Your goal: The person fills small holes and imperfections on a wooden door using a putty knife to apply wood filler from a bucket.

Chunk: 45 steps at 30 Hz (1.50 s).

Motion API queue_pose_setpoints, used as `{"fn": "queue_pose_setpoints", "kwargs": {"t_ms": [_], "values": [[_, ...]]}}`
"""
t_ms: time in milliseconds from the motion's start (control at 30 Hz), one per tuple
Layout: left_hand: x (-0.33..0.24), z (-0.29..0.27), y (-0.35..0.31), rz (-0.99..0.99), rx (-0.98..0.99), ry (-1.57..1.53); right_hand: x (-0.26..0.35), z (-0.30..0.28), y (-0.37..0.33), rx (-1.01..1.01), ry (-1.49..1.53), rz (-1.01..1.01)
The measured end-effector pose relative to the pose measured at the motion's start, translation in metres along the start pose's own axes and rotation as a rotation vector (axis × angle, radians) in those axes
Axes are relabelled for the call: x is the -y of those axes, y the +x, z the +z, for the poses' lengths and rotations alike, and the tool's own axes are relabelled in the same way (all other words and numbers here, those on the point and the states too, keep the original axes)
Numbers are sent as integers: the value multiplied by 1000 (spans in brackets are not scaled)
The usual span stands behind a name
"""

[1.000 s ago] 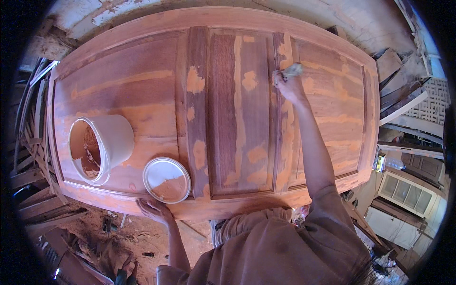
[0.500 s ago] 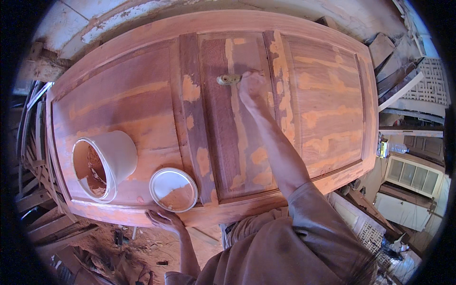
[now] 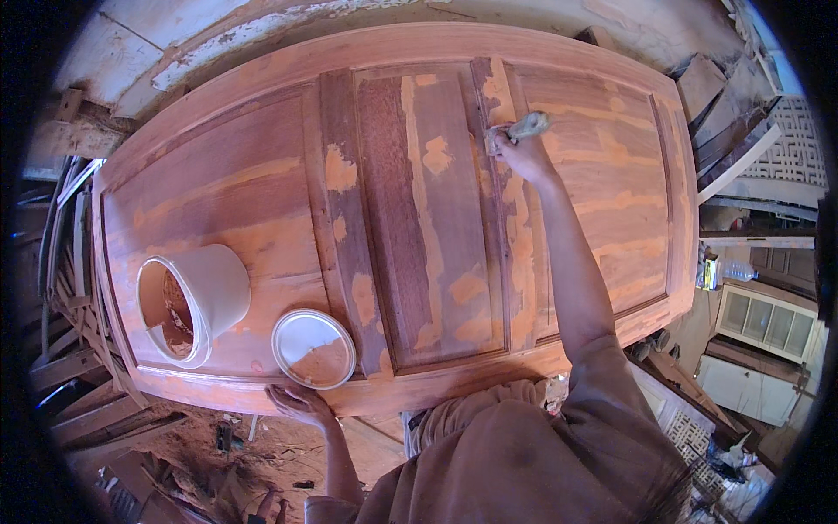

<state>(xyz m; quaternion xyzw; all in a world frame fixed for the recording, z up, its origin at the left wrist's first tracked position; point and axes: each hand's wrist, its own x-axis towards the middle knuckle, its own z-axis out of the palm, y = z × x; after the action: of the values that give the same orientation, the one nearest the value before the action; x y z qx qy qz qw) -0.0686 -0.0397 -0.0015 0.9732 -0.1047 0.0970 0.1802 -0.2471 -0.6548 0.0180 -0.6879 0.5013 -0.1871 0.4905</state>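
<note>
1. Dusty workshop floor [image 3: 279, 450] shows below the head view's main surface, with loose timber [image 3: 78, 358] crowding the left and a pale lattice panel [image 3: 799, 131] standing at the right.
2. Before you, the broad wooden door [image 3: 384, 183] lies face up (its edges bow only because of the lens), probably so that its whole face is within your reach. Orange patches [image 3: 340, 168] mark its rails and panels.
3. Your right hand [image 3: 524, 162] is closed around a hand tool [image 3: 529, 127], over the upright to the right of the middle panel. The handle points up and to the right, away from your fingers; gripping low, close to the pale working end, likely gives you finer control. Whether that end touches the wood, I can't tell.
4. Your left hand [image 3: 299, 406] holds nothing that shows; its fingers are loosely spread at the door's near edge, perhaps to steady you.
5. Just beyond it lies the round white lid [image 3: 301, 336], partly covered in orange paste [image 3: 321, 365], seemingly placed as a handy palette.
6. Left of the lid sits the open white bucket [image 3: 223, 284], more paste inside, well apart from your right hand, presumably leaving that arm free.
</note>
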Motion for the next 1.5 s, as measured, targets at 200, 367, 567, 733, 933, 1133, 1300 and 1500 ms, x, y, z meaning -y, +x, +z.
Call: {"fn": "queue_pose_setpoints", "kwargs": {"t_ms": [200,367,567,733,933,1133,1300,1500], "values": [[9,1,-4,24,-3,55,18,17,-1,34,-530,-19],[6,3,-2,17,0,14,20,26,-6,-7,-580,-193],[4,3,-3,-29,16,66,38,38,-10,-5,-690,14],[5,6,-2,-12,44,78,23,42,-7,-38,-677,-132],[5,5,-5,-16,26,93,16,23,-20,61,196,177],[0,6,-2,-37,31,122,-8,-12,-2,281,921,272],[9,5,-3,-7,18,95,15,-16,2,44,501,194],[11,7,-4,-3,16,80,28,9,12,124,-138,60]]}}
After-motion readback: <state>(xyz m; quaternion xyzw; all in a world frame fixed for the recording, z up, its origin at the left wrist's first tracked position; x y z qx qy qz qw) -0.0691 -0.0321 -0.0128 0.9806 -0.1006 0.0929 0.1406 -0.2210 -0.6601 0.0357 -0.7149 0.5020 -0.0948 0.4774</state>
